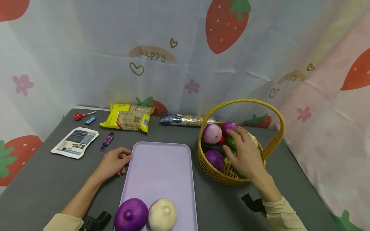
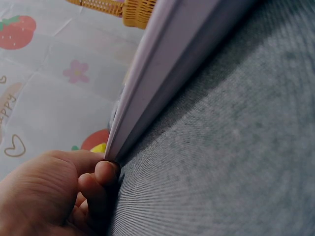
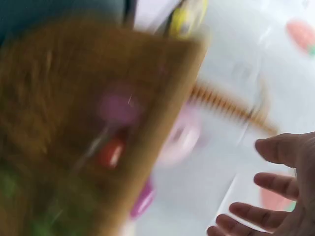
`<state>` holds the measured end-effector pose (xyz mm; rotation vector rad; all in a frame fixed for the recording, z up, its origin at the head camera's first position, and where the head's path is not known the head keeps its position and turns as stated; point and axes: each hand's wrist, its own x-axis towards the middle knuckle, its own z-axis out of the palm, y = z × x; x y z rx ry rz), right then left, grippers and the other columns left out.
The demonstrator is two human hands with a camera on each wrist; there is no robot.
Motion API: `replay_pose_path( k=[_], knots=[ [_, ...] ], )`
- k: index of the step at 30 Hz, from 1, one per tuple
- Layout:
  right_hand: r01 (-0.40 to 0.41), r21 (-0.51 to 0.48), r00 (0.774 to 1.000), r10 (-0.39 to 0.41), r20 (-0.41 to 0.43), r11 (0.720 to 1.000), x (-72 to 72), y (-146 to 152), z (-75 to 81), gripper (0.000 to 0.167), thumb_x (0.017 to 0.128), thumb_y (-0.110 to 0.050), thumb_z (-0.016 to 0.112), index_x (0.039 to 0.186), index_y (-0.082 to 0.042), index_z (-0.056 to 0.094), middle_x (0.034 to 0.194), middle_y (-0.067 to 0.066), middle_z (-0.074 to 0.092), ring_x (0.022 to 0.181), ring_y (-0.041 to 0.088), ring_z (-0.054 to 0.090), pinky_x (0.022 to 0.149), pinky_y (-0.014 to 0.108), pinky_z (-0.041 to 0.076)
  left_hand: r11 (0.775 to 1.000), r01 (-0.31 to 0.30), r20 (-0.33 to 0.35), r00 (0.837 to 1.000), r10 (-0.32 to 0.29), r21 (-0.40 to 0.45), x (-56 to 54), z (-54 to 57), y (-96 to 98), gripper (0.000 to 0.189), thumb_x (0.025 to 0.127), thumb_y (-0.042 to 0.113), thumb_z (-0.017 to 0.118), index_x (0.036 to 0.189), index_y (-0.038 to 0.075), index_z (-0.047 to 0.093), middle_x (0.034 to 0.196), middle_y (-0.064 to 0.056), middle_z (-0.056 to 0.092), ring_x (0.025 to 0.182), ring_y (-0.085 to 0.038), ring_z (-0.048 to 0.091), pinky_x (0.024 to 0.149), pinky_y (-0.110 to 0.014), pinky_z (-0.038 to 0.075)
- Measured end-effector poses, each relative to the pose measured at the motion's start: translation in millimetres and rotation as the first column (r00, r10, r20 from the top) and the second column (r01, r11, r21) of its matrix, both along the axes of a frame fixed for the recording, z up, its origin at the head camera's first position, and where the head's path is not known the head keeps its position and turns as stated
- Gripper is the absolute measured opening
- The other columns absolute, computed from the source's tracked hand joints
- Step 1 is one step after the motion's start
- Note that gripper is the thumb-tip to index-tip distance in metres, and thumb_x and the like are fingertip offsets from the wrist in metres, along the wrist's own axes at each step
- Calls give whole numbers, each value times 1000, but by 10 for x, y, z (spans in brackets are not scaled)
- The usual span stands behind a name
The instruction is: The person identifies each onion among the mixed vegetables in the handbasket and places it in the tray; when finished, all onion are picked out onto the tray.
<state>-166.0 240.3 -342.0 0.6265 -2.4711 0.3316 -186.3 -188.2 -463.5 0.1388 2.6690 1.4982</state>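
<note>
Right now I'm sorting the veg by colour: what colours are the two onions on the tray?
One purple onion, one white onion; clearest in the head view.

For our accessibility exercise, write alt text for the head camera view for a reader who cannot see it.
A person's right hand reaches with spread fingers into a wicker basket of toy onions, while the left hand rests at the edge of a lilac tray holding a purple onion and a white onion.

Basket handle (image 1: pixel 245 102) arching over onions (image 1: pixel 212 133)
</note>
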Motion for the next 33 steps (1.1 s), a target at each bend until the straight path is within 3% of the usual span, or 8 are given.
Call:
replay_pose_path(
  k=[3,6,9,11,16,20,25,33],
  knots=[
    [130,3,985,-130,113,991,-133,317,32,52,90,-19,69,135,-2,51,137,28,49,119,48,51,83,62,50,1000,-3,-5,1000,3,1,-3,-20,6,26,96,20,59,114,1,61,72,-5,62,48,-11,56,44,-29,49],
    [206,49,946,-211,245,977,-215,537,20,53,93,-23,65,139,-3,47,141,32,42,124,53,44,84,66,47,1000,1,-12,1000,-1,0,-11,-22,3,25,96,18,59,114,0,61,72,-5,62,47,-12,56,44,-29,49],
    [209,133,906,-243,347,969,-254,663,-31,59,94,-25,64,144,-1,41,144,38,36,128,58,39,87,70,45,1000,5,-11,1000,-5,-1,-14,-24,-1,25,96,18,59,114,0,61,72,-5,62,47,-12,56,44,-29,49],
    [185,178,892,-241,381,966,-270,708,-82,61,94,-24,64,144,1,40,144,41,34,128,60,37,89,70,45,1000,7,-10,1000,-7,-4,-15,-26,-3,25,96,18,59,114,0,61,72,-5,62,47,-12,56,44,-29,50],
    [161,196,917,-220,334,967,-295,737,-187,56,91,-17,67,139,1,45,137,40,40,118,58,48,85,66,48,1000,6,-5,1000,-6,-4,-15,-27,-4,26,97,20,59,114,1,61,72,-5,62,48,-12,56,45,-29,49],
    [175,165,936,-216,277,971,-308,731,-220,52,89,-13,68,135,0,48,127,38,45,94,52,60,69,60,53,1000,4,-4,1000,-4,-3,-11,-21,-5,26,97,20,59,114,1,61,73,-5,62,48,-12,56,45,-29,49],
    [188,131,942,-217,258,973,-333,736,-238,53,87,-12,72,132,4,49,122,38,46,70,45,61,59,55,53,1000,3,-16,1000,-3,2,-8,-18,-2,25,96,19,59,113,0,61,73,-6,63,48,-12,56,44,-29,49],
    [240,49,961,-244,127,970,-261,660,-191,56,84,-20,72,131,0,51,117,33,52,64,42,59,53,55,50,1000,3,-9,1000,-3,6,-19,-35,-7,26,96,18,59,114,-1,61,74,-6,63,48,-12,56,44,-29,50]
  ],
)
